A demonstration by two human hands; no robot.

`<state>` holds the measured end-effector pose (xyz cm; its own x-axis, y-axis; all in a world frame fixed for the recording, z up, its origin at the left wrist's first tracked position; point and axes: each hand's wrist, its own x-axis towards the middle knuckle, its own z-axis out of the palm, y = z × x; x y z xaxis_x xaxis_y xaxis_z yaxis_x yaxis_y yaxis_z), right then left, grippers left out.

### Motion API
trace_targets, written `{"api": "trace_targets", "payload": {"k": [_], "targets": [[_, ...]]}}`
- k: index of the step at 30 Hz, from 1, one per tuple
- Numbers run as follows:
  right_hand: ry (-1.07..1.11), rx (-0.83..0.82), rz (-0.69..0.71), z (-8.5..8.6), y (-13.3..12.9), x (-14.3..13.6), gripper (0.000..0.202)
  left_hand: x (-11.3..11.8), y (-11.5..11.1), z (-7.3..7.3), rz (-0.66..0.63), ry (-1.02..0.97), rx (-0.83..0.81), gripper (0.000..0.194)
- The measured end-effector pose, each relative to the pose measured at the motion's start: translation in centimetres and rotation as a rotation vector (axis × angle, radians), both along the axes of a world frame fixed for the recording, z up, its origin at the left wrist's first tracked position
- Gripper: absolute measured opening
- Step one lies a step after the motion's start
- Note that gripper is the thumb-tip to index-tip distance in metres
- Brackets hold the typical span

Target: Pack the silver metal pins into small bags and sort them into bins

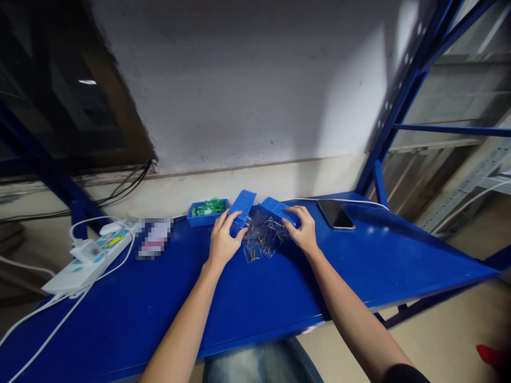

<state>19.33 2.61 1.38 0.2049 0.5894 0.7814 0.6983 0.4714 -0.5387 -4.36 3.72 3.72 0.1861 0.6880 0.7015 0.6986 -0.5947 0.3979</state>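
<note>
At the far middle of the blue table (271,303), the left hand (225,239) holds a tilted blue bin (244,203) between its thumb and fingers. On its right side, the right hand (302,229) grips a second blue bin (274,206), which is also tilted. Metal fasteners (277,230) and small clear bags (253,254) lie between the two hands, on the table. Just to the left stands a third bin (199,220) with green packets (213,206). Farther right lies a phone (336,214); at left, a white power strip (93,263).
</note>
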Motion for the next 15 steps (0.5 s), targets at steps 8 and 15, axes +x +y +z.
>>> {"api": "trace_targets", "payload": {"k": [8, 15], "targets": [[-0.192, -0.022, 0.059, 0.48, -0.46, -0.34, 0.029, -0.42, -0.01, 0.44, 0.003, -0.056, 0.071, 0.034], [-0.162, -0.037, 0.15, 0.65, -0.37, -0.47, 0.032, -0.92, 0.57, 0.21, -0.005, -0.052, 0.035, 0.034]]}}
